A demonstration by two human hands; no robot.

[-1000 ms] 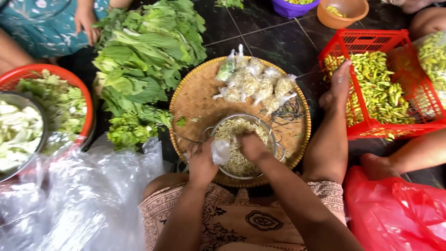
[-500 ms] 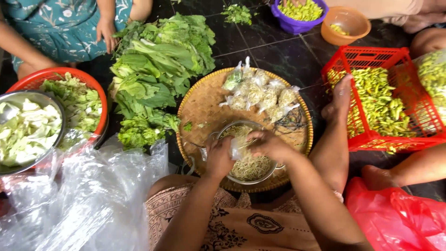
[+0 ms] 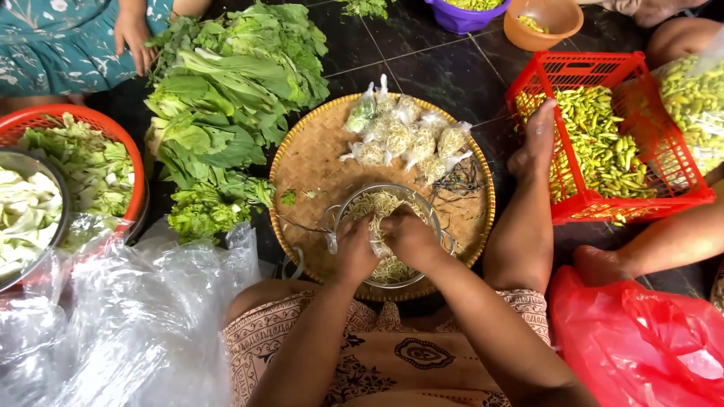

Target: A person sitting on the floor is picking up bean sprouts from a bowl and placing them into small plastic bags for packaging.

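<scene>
A metal bowl of pale bean sprouts sits on a round woven tray on the floor in front of me. Over the bowl, my left hand and my right hand are pressed together, both gripping a small clear plastic bag with sprouts in it. Several filled, tied bags of sprouts lie at the far side of the tray.
Leafy greens are piled left of the tray. A red basin and a steel bowl hold cut greens. Clear plastic bags lie near left. A red crate holds green chillies. Another person's hand rests far left; my foot touches the crate.
Both hands have drawn together over the bowl and closed on the small bag. The view has shifted slightly, with the tray now lower in the picture.
</scene>
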